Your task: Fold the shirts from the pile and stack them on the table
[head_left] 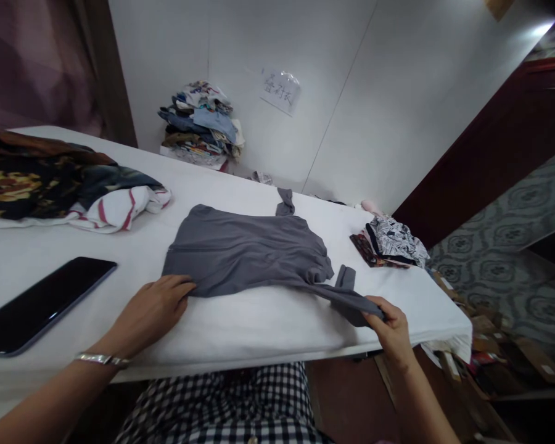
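A grey top (250, 250) lies spread near the middle of the white table (240, 327), already partly folded: its body is gathered into a fairly neat rectangle with the near edge turned over, while one sleeve trails loose toward the table's front right edge and another strip of grey fabric sticks out at the far side, so by the look of it the folding is about halfway, with sleeves left to tuck in. The cloth is thin, soft and plain, with a few shallow creases. The left hand (150, 308) rests flat and open on the top's near left corner, pressing it down. The right hand (391, 327) is closed, pinching the end of the trailing sleeve. Left of the top lie a dark phone (39, 305) and a heap of patterned clothes (60, 185); right of it, small folded printed pieces (393, 243); beyond it, against the wall, a stack of clothes (201, 123).
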Tool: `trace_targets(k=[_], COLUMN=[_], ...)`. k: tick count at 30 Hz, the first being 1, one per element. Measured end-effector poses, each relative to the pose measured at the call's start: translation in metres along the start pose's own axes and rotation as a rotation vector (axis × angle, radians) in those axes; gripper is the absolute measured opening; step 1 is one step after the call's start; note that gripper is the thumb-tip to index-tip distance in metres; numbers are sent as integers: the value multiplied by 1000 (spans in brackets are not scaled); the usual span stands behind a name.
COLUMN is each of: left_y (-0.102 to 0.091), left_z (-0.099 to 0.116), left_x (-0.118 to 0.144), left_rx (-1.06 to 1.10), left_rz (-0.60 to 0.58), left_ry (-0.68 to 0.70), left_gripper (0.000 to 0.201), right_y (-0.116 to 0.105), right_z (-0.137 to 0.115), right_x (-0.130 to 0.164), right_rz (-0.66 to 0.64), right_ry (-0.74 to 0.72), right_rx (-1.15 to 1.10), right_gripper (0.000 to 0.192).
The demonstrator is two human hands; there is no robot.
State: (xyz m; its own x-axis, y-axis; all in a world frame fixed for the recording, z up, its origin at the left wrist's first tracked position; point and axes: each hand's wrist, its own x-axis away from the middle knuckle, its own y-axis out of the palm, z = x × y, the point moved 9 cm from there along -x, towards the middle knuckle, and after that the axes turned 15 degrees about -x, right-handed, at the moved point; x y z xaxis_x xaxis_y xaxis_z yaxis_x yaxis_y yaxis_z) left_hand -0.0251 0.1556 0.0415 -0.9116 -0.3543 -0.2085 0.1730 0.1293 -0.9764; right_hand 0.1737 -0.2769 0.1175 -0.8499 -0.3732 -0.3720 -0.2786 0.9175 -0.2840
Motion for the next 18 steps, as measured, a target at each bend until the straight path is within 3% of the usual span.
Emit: trace_targets(k=[4, 8, 10, 15, 18], left_y=[-3, -12, -15, -11, -13], left_z=[-7, -31, -40, -44, -45], left_x=[4, 9, 11, 11, 7], left_rx=[26, 62, 90, 177, 271], left_rz=[10, 61, 107, 129, 95], left_ry=[-11, -149, -178, -123, -102], left_gripper=[40, 43, 44, 48, 49], right_y=[-3, 9, 6, -20, -25], right_z=[-14, -13, -15, -32, -50], right_x=[7, 2, 0, -2, -19], right_rz=[25, -111, -109, 121, 206], right_ry=[-35, 43, 53, -5, -102], right_rx=[47, 189, 188, 91, 123], right_gripper=[28, 45, 46, 38, 36])
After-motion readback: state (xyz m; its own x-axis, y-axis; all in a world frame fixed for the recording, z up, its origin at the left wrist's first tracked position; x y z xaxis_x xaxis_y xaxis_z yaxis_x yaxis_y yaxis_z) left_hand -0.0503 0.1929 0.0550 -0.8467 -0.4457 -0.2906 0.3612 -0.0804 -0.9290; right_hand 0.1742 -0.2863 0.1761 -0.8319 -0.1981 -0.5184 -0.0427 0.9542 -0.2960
